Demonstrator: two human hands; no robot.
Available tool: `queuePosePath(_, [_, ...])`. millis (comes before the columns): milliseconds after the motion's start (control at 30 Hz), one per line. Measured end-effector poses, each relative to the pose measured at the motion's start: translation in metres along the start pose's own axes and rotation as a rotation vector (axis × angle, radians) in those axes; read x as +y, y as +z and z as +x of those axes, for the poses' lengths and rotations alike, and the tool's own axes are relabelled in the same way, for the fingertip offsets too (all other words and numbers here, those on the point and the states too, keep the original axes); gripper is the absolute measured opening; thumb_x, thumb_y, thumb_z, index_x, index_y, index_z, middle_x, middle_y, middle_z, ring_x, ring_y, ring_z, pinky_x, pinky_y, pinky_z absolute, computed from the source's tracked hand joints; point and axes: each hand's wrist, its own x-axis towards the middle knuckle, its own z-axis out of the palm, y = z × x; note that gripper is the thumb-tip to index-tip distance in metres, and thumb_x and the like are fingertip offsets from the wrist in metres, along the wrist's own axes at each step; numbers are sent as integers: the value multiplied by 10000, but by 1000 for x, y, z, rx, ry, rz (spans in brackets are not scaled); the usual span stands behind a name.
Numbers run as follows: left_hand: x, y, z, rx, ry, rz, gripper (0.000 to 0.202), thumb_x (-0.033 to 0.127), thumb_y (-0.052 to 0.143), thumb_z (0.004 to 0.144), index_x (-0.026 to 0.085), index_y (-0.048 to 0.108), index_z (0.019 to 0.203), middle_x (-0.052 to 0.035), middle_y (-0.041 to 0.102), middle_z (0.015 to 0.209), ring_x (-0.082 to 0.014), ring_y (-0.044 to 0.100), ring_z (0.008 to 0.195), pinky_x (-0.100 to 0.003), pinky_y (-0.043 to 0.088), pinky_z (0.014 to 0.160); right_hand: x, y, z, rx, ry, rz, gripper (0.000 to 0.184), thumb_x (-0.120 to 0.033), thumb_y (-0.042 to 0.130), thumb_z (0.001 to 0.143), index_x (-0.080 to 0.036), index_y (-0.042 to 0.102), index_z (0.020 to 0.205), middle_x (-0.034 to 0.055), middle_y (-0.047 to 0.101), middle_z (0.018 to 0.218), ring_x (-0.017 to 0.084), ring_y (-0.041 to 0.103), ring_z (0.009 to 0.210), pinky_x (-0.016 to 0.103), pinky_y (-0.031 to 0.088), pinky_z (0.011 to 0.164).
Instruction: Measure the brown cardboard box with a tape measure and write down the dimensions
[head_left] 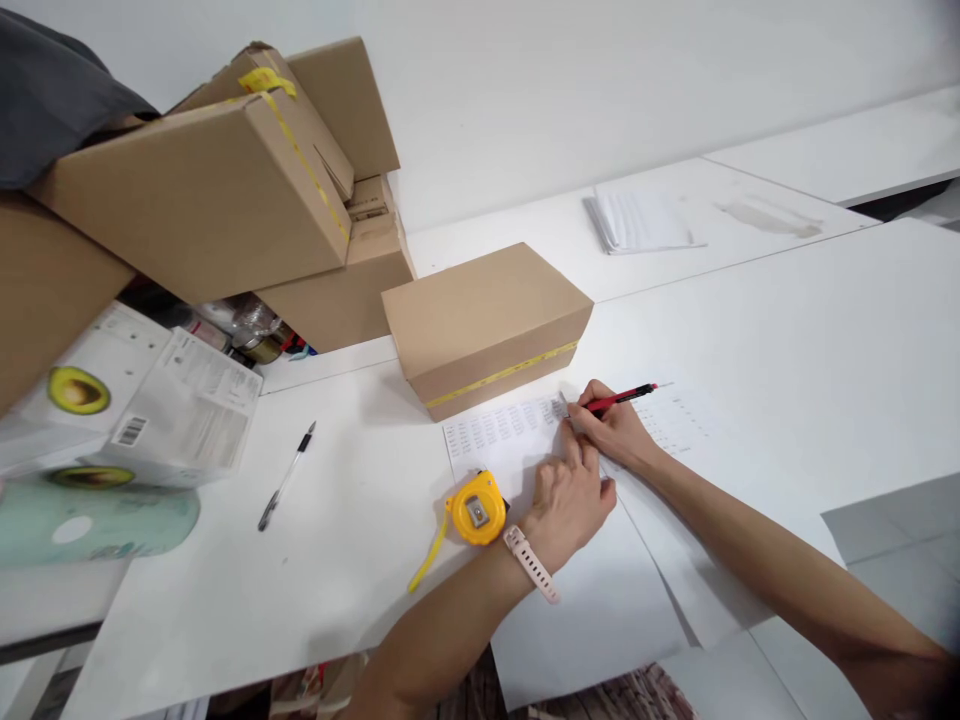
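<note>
My right hand grips a red mechanical pencil, its lower end down at a sheet of paper with rows of writing. My left hand rests on that paper just below the right, fingers bent and partly extended, with nothing seen in it; a pale pink band circles the wrist. Beside the left wrist lies a yellow tape measure, a short bit of its tape sticking out. Directly behind the paper sits a closed cardboard box with yellow tape along its side.
Several cardboard boxes are stacked at the back left. A black-capped pen lies left on the white table. Packages with avocado pictures stand at the left edge. A stack of papers lies at the back right.
</note>
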Motion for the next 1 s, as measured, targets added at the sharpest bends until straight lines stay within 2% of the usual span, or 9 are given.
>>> queuePosePath(133, [0, 0, 2, -12, 1, -40, 576, 395, 581, 947, 84, 448, 1414, -276, 484, 1458, -259, 715, 809, -391, 595, 721, -2, 0, 1, 6, -8, -40, 275, -388, 667, 834, -226, 491, 698, -39, 441, 592, 126, 402, 562, 288, 330, 526])
queuePosePath(300, [0, 3, 3, 8, 8, -36, 582, 393, 570, 954, 52, 452, 1411, -277, 495, 1436, -247, 709, 794, -374, 595, 709, 2, 0, 1, -29, -14, -37, 277, -391, 669, 839, -228, 492, 703, -43, 442, 591, 127, 412, 553, 291, 337, 529])
queuePosePath(467, [0, 1, 2, 16, 1, -23, 550, 395, 582, 948, 85, 489, 1392, -257, 518, 1414, -241, 705, 784, -364, 592, 687, 5, 1, 0, -34, -18, -58, 267, -392, 660, 853, -227, 500, 719, -39, 462, 610, 129, 417, 569, 290, 345, 535])
queuePosePath(1000, [1, 1, 1, 27, -1, 0, 555, 404, 593, 943, 82, 513, 1389, -244, 525, 1417, -230, 705, 767, -349, 592, 654, 1, 1, 1, -31, -7, -47, 233, -320, 658, 819, -231, 484, 693, -43, 436, 594, 129, 401, 562, 293, 327, 535])
